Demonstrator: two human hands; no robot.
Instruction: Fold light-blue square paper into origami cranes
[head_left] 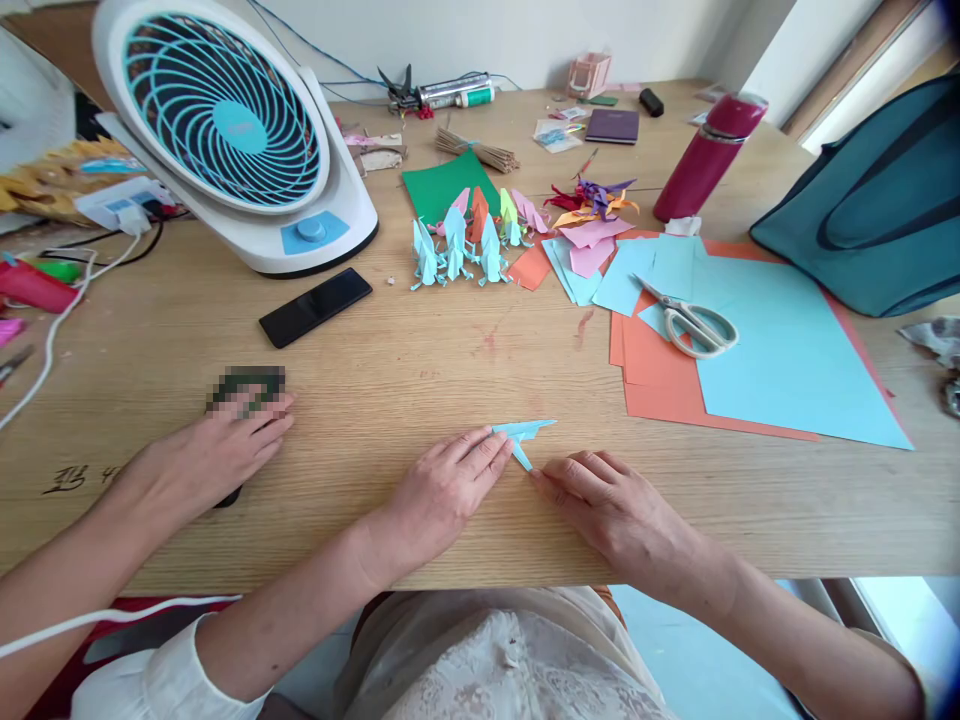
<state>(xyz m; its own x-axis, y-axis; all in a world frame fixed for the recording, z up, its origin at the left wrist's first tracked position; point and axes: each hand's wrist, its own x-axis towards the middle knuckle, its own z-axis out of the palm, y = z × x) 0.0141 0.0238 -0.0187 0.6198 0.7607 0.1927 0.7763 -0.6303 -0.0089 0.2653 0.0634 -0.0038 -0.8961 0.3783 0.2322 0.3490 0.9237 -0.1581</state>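
Note:
A small piece of folded light blue paper (523,432), with narrow pointed ends, lies near the table's front edge. My left hand (442,490) holds its left part, fingers pressed together over it. The thumb and forefinger of my right hand (619,515) pinch the tip of a thin strip that sticks out toward me from the paper. My left fingertips cover part of the paper. Beyond it stand several folded paper figures (455,245) in blue, pink, orange and yellow-green.
Another person's hand (225,445) rests at the left on a blurred-out phone. A black phone (315,307) lies before a white fan (307,190). On the right, scissors (694,325) lie on blue paper sheets (795,350), near a red flask (709,155) and teal bag (870,200).

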